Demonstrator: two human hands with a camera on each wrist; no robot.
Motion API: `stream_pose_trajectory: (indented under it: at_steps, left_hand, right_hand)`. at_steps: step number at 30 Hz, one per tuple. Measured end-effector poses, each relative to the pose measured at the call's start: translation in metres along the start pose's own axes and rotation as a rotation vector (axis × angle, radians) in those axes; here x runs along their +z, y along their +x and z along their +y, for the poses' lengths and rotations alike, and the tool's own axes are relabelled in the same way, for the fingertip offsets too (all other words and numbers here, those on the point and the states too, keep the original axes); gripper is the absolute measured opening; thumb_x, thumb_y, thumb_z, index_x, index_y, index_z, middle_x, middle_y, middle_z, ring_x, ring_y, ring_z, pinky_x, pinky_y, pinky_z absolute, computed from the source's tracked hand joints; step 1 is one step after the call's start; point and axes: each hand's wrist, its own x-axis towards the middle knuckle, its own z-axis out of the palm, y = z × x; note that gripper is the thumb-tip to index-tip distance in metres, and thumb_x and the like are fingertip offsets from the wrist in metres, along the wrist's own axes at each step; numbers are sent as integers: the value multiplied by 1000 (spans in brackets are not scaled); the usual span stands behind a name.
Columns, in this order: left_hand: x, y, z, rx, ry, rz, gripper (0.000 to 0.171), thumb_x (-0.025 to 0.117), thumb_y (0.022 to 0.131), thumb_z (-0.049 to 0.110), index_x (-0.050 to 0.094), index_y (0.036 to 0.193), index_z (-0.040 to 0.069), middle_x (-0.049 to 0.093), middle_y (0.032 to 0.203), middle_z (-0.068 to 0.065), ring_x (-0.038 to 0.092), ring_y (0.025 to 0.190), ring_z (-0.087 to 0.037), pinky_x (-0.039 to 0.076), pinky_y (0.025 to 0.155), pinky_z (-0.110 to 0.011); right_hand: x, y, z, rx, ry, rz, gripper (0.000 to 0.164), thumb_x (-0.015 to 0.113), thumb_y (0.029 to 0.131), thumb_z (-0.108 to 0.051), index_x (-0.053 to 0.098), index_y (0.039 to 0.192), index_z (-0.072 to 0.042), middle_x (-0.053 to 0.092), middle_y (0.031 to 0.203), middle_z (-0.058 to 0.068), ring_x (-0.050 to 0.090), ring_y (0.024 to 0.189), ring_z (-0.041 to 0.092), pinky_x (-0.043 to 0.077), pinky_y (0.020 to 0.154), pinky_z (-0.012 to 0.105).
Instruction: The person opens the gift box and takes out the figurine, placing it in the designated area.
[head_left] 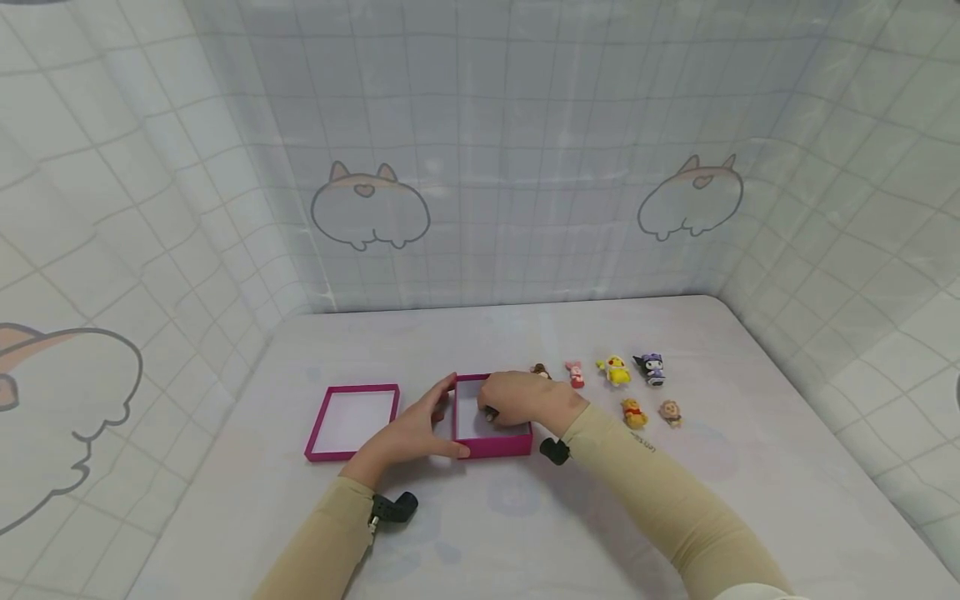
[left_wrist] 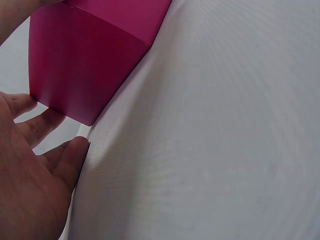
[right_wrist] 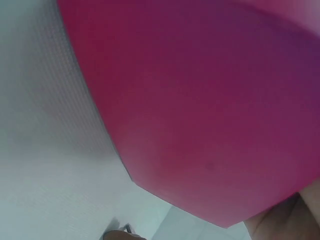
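A magenta box (head_left: 495, 448) with a pale inside stands open at the table's middle. My left hand (head_left: 408, 435) holds its left side, thumb at the front corner and fingers at the back; the left wrist view shows fingertips on the box wall (left_wrist: 85, 65). My right hand (head_left: 528, 398) reaches over the right wall into the box, fingers curled around a small dark figurine (head_left: 491, 412), mostly hidden. In the right wrist view the box's outer wall (right_wrist: 200, 115) fills most of the picture.
Left of the box lies a magenta-rimmed lid (head_left: 330, 457). To the right stand a brown-topped figurine (head_left: 539, 369), a pink one (head_left: 575, 375), a yellow one (head_left: 617, 371), a black-and-purple one (head_left: 651, 369), a bear in red (head_left: 633, 413) and a tan one (head_left: 671, 412).
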Motion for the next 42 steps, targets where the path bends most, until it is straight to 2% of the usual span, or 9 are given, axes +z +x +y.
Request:
stream_pose_trajectory:
  at_steps: [5, 10, 17, 22, 27, 30, 36, 42]
  left_hand:
    - [0, -1, 0, -4, 23, 9, 125, 92, 65, 45, 13, 160, 23, 24, 159, 3, 32, 142, -24, 36, 112, -40]
    - [1, 0, -1, -21, 31, 10, 127, 91, 64, 50, 12, 160, 25, 24, 158, 5, 32, 142, -22, 37, 111, -39]
    - [0, 0, -1, -19, 32, 11, 126, 91, 63, 51, 13, 160, 26, 24, 159, 4, 33, 141, -23, 37, 111, -40]
    - [0, 0, 0, -36, 37, 10, 127, 91, 62, 52, 13, 160, 28, 24, 158, 7, 33, 141, -21, 37, 111, -40]
    - [0, 0, -1, -26, 32, 10, 127, 91, 63, 52, 13, 160, 27, 23, 159, 6, 33, 141, -22, 37, 111, -39]
    - [0, 0, 0, -25, 38, 13, 127, 90, 63, 52, 13, 160, 27, 23, 159, 7, 34, 141, -22, 37, 111, -39]
    - [-1, 0, 0, -19, 41, 13, 127, 91, 63, 51, 13, 160, 26, 23, 158, 7, 34, 141, -22, 37, 111, -39]
    - [0, 1, 0, -15, 36, 8, 125, 91, 65, 49, 12, 160, 25, 23, 159, 4, 33, 141, -23, 36, 112, -40]
  right_hand:
    - [3, 3, -1, 19, 9, 26, 15, 82, 83, -29, 73, 84, -17, 59, 71, -11, 53, 68, 7, 49, 64, 23]
    - [7, 4, -4, 67, 20, 45, 24, 81, 82, -39, 69, 75, -20, 56, 65, -12, 49, 62, 7, 46, 58, 22]
    - [9, 4, -5, 129, 47, 39, 32, 78, 84, -43, 62, 66, -22, 55, 59, -12, 49, 58, 7, 46, 53, 22]
    - [6, 2, -2, 101, 82, 43, 30, 75, 86, -45, 65, 70, -22, 58, 62, -12, 51, 59, 6, 48, 56, 22]
    - [-1, -3, 3, 48, 128, 34, 15, 72, 90, -34, 75, 94, -20, 64, 79, -13, 57, 72, 4, 52, 69, 23]
    - [-5, -5, 4, 21, 158, 9, 18, 71, 88, -23, 76, 106, -20, 67, 89, -11, 59, 81, 3, 53, 77, 24]
    - [-7, -7, 5, -13, 191, -37, 32, 73, 85, -9, 75, 115, -21, 70, 99, -8, 61, 90, 4, 54, 85, 27]
    - [-4, -6, 3, -23, 176, -57, 33, 72, 86, -5, 76, 115, -20, 71, 95, -8, 62, 87, 3, 54, 85, 25]
